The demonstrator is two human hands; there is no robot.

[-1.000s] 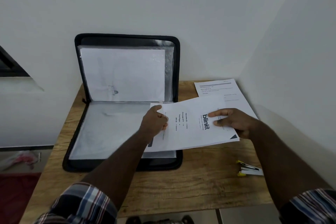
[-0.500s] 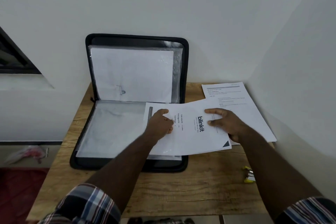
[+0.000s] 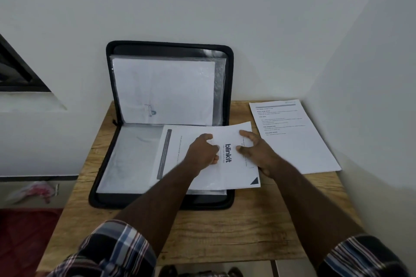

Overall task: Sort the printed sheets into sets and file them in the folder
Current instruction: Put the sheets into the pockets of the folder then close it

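Both the left hand (image 3: 202,150) and right hand (image 3: 258,153) are pinching the white "blinkit" printed sheets (image 3: 234,164) over the open black zip folder (image 3: 166,51), risking crumpled edges.

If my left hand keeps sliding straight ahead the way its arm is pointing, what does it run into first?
The left hand points up and rightward across the blinkit sheet it grips. Going on, it would probably meet the right hand's fingers first, with the folder's upright half behind them. Depth is hard to judge from this view.
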